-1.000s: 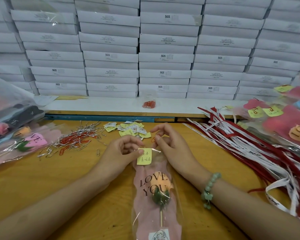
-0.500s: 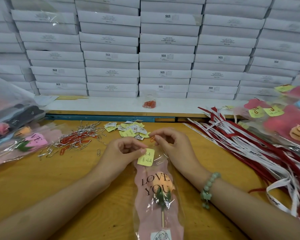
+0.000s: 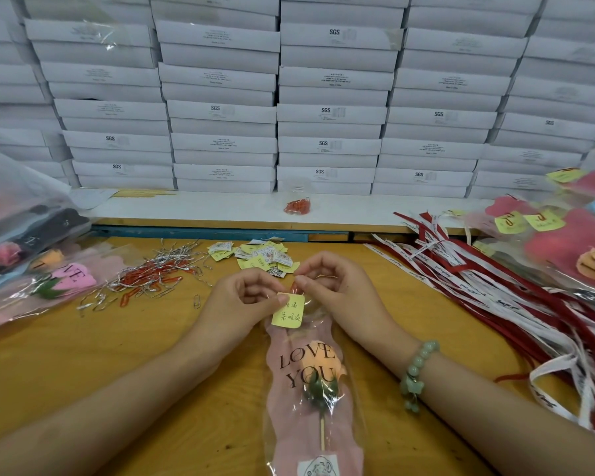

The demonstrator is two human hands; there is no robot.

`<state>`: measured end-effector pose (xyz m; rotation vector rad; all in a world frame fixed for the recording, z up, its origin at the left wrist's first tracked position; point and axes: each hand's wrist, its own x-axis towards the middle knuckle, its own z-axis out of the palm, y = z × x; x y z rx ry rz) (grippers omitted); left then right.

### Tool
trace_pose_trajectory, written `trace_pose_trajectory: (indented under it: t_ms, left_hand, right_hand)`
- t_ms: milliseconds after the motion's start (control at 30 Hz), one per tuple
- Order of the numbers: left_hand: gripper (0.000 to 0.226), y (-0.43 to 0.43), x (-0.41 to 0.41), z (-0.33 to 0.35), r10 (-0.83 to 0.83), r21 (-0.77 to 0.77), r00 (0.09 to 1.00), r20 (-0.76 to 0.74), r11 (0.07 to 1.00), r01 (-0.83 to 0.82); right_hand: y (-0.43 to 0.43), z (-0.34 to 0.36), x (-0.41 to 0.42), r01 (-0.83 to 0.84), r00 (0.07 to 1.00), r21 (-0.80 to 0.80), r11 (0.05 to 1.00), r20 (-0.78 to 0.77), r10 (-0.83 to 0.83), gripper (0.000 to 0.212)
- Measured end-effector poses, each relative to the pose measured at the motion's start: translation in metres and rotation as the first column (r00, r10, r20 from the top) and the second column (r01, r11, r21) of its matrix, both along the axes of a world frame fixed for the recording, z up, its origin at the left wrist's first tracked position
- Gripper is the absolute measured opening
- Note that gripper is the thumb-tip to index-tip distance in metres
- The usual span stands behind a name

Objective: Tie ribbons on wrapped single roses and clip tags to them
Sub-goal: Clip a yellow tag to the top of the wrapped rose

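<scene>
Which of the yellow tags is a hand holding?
The tag on the middle rose: the left hand pinches its top corner. The other tags lie in a pile behind, or sit on roses at right.

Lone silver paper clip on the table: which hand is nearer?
Left. The left hand is just right of the clip; the right hand lies beyond it, farther right.

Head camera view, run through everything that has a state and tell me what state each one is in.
Wrapped rose: lying flat on the table, no ribbon showing.
Yellow tag: held against the wrapper's top.
Left hand: pinches the yellow tag.
Right hand: pinches the wrapped rose's top edge.
Ribbons: loose, untied, heaped.
Paper clips: scattered loose.
Boxes: closed, stacked.
</scene>
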<state>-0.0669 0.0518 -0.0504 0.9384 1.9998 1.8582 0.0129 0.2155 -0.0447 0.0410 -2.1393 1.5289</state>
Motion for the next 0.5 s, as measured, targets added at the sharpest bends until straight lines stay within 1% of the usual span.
trace_pose_trajectory:
  t_ms: [167, 500]
  left_hand:
    - [0.007, 0.0006, 0.0017, 0.0015, 0.003, -0.014, 1.0, -0.02, 1.0, -0.003]
    - [0.008, 0.0007, 0.0013, 0.0018, 0.031, -0.038, 0.999, -0.02, 0.999, -0.032]
  right_hand:
    - [0.0012, 0.0009, 0.0014, -0.005, 1.0, -0.054, 0.999, -0.024, 0.003, 0.004]
    - [-0.001, 0.0027, 0.0035, -0.037, 0.999, -0.001, 0.999, -0.011, 0.037, 0.007]
